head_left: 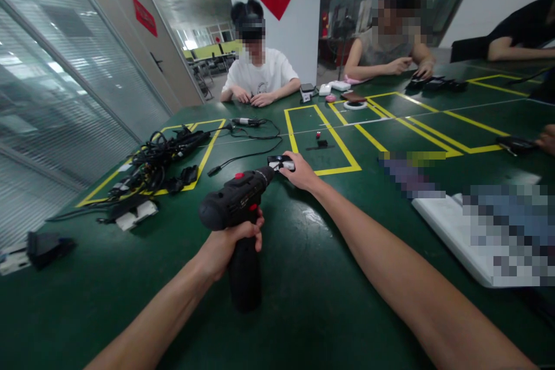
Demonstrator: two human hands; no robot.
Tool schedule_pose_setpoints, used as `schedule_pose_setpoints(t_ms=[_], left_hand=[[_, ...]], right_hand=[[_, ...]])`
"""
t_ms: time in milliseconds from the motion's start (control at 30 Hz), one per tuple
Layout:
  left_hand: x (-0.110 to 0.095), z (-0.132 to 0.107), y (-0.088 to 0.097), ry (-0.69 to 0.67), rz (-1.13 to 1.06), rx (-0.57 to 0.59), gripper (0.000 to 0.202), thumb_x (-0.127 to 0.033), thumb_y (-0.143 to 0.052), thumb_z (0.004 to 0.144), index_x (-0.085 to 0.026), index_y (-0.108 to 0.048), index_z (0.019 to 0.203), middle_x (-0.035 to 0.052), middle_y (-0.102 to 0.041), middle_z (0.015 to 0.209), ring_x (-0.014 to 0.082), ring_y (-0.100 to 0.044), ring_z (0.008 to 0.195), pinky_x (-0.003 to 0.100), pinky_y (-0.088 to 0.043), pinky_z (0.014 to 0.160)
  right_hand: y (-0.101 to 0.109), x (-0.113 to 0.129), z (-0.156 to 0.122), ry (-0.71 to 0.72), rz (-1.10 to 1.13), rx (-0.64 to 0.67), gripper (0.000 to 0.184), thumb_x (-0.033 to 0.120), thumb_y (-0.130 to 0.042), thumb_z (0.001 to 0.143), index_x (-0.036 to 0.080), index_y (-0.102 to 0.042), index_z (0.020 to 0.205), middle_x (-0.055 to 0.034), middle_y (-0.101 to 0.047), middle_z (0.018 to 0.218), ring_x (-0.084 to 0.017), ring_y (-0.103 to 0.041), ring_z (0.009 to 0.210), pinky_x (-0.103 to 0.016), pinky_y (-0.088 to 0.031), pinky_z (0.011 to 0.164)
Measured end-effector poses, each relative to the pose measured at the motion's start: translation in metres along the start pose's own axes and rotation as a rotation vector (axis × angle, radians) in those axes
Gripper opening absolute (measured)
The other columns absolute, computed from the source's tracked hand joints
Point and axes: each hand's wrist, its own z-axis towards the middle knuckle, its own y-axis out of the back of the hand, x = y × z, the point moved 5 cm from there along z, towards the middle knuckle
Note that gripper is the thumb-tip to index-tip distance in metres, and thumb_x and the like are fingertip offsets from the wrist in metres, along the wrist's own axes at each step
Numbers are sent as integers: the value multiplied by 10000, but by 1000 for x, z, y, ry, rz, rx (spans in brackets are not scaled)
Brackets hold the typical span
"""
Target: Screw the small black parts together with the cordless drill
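A black cordless drill (pixel 236 199) with red buttons is gripped by my left hand (pixel 232 245), fingers wrapped round its handle. The drill points forward and right, its chuck close to a small black-and-white device (pixel 281 163). My right hand (pixel 301 170) holds that device on the green table (pixel 303 277), fingers curled over its right side. Whether the drill's bit touches the device I cannot tell. Just beyond, a small black piece (pixel 322 143) and a tiny red piece (pixel 318 135) lie inside a yellow taped rectangle.
To the left lies a tangle of black cables (pixel 160 156); a loose cable (pixel 247 153) runs toward the middle. Black-and-white parts (pixel 136 212) sit nearer on the left. A white, partly pixelated object (pixel 451 237) stands at right. Several people sit around the table.
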Motion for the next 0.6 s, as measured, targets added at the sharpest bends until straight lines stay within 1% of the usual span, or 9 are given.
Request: schedule_pose_setpoints(t_ms=[467,600], left_hand=[[-2,-1,-3,-16,-5,-8,303,-186,-634,671,-144,-575,965,6,-584,815,107,-547,529,280,-442,551],[-2,-1,-3,1,-10,-10,312,-197,-645,673,-149,-571,972,7,-591,815,110,-547,529,277,-438,543]], right_hand=[[1,3,-2,-9,-2,13,468,297,-627,827,203,-537,1277,-114,-544,1253,-262,-564,1166,-423,-450,1020],[1,3,-2,-18,0,17,469,290,-618,833,211,-532,1287,-114,-530,1278,-266,-550,1191,-427,-445,1027]])
